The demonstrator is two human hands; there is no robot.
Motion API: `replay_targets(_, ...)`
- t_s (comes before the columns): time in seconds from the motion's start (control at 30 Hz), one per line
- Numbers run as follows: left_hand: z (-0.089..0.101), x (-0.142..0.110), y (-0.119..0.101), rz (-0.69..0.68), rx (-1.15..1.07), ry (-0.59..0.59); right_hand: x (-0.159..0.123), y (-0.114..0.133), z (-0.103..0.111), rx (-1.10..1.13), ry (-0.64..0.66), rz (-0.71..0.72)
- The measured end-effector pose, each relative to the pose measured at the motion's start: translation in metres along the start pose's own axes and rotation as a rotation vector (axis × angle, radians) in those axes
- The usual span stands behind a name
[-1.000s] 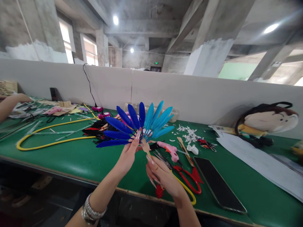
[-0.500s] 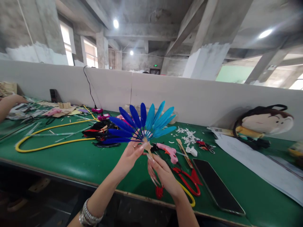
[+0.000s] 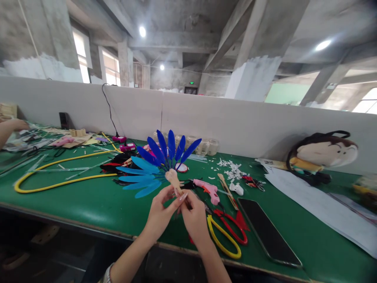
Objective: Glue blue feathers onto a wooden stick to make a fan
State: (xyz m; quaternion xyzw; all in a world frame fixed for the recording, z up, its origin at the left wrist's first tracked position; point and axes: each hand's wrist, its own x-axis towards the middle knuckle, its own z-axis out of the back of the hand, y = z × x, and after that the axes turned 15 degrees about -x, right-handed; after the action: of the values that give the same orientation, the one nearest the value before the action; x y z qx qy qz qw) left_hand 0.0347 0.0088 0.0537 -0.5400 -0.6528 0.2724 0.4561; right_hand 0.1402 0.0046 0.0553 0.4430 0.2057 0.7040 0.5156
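Rotated counterclockwise since the earlier frame: feather fan (image 3: pixel 153 173), with pale-blue feathers now swung to the left and dark-blue feathers raised toward the far side. Position of fan: above the green workbench (image 3: pixel 73 204), near its middle, held clear of the surface. Left hand (image 3: pixel 160 214) closed, with thumb and fingers (image 3: pixel 169 196) pinching the wooden stem (image 3: pixel 173 181) below the feather bases. Right hand (image 3: pixel 194 222) also closed, with long-nailed fingers (image 3: pixel 184 198) curled against the same stem from the right; exact contact partly hidden.

Progress as far as visible: feathers already spread in a half-circle around the top of the stem, in two colour groups side by side. Stem surface bare, with no wrap or trim in view. Remaining work not determinable from this view.

Just right of the hands: pink glue gun (image 3: pixel 207 190), red-handled scissors (image 3: pixel 232 226), yellow-handled scissors (image 3: pixel 219 237) and black smartphone (image 3: pixel 265 232). Left of the fan: pile of black and red feathers (image 3: pixel 118 163) and yellow cable (image 3: pixel 59 173). Farther right: white paper scraps (image 3: pixel 232 171) and plush doll (image 3: pixel 322 155). At the far-left edge, well apart: co-worker's hand (image 3: pixel 17 125).
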Motion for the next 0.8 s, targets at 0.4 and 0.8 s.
replay_targets(0.4, 0.025, 0.001, -0.021, 0.134, 0.171, 0.103, -0.002, 0.005, 0.026, -0.103, 0.552, 0.064)
replay_targets(0.8, 0.061, 0.030, 0.003, 0.638, 0.150, 0.210, -0.008, 0.017, 0.087, -0.167, 0.623, -0.120)
